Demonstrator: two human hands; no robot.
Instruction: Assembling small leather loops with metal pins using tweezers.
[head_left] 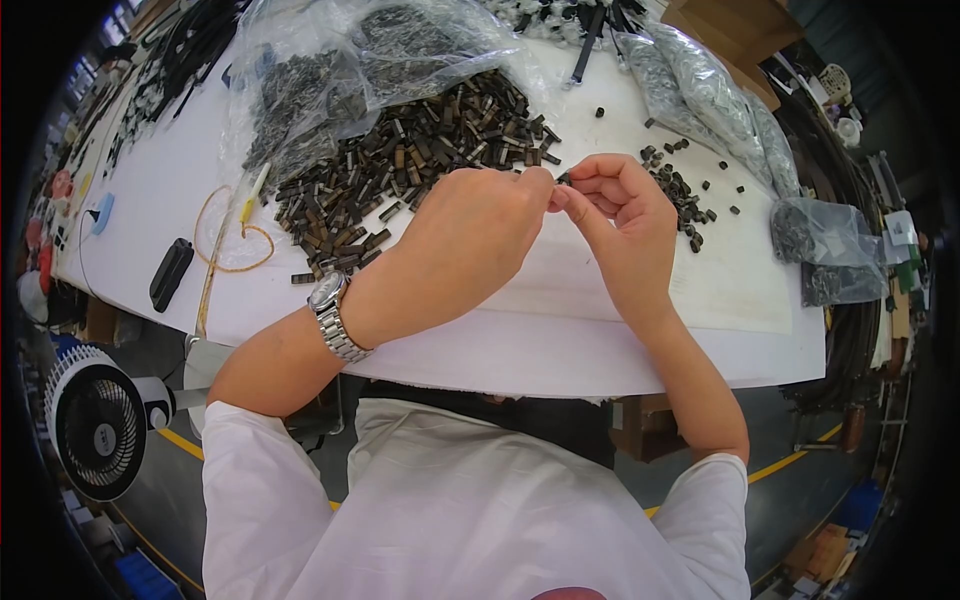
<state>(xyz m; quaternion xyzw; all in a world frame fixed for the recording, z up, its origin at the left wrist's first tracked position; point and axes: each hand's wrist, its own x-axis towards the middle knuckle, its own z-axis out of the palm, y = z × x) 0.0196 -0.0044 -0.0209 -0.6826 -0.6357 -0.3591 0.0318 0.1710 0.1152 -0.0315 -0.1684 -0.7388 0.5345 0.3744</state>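
Observation:
Over the white table (560,345), my two hands meet fingertip to fingertip. My left hand (475,230), below a metal wristwatch (328,292), is closed in a pinch; its back hides most of what its fingers hold. My right hand (632,215) pinches a small dark piece (564,179) between thumb and forefinger, only partly visible. Left of and beyond the hands spreads a big pile of short dark brown-black blocks (425,135). To the right of my right hand lies a loose scatter of small black pieces (682,195).
Clear plastic bags (310,95) of small parts lie behind the pile; more bags (700,85) line the right side. At left are a yellow-handled tool (250,205), a looped cord (233,268) and a black oblong object (172,274). A fan (100,425) stands below the table's left edge.

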